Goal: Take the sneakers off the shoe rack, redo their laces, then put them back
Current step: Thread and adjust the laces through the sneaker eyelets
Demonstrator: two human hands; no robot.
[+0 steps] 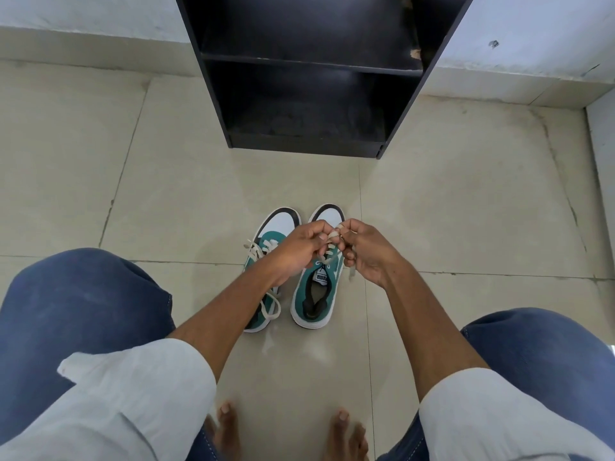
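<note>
Two green and white sneakers stand side by side on the tiled floor, toes pointing at the shoe rack [299, 144]. Over the right sneaker [316, 294], my left hand [299, 247] and my right hand [369, 254] each pinch an end of its cream lace [332, 236], fingers nearly touching above the eyelets. One lace end hangs below my right hand. The left sneaker [276, 227] is partly hidden by my left forearm; its lace [271, 307] lies loose over the side.
The black shoe rack stands against the wall with nothing on its two visible shelves. My knees in blue trousers frame the shoes left and right, and my bare toes [229, 424] are at the bottom. Open tiled floor [466, 211] surrounds the shoes.
</note>
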